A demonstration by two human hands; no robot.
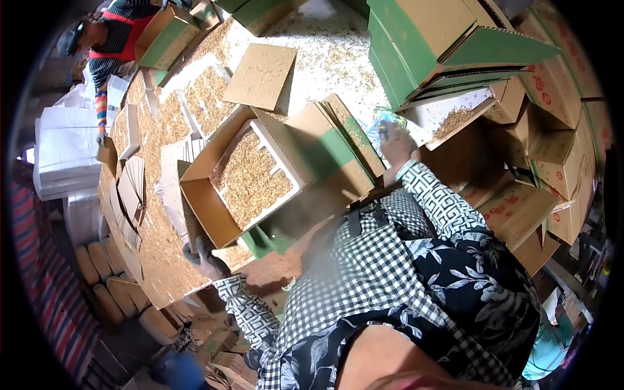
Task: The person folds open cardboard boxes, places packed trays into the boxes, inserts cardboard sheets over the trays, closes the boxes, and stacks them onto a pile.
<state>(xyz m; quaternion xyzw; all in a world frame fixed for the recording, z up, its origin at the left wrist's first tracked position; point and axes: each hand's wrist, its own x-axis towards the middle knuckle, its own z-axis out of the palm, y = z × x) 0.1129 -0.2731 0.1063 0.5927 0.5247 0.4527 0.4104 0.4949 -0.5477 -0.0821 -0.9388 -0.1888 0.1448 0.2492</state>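
My left hand [208, 261], in a dark glove, grips a cardboard flap at the near lower corner of an open box [211, 211]. Inside that box, brown shavings [253, 175] lie within a white liner. My right hand [398, 144], its fingertips dark, is curled over a blue-green printed packet [375, 130] on the white, shavings-strewn surface. Part of the packet is hidden under the fingers. Between my hands, folded cardboard with a green band [331, 143] leans against the open box.
A loose cardboard sheet [260, 76] lies beyond the box. Large green-and-brown cartons [422, 52] stand at upper right, stacked boxes [552, 156] at far right. White foam blocks [65, 149] are at left. A co-worker in a red apron [123, 36] reaches toward cardboard pieces [132, 185].
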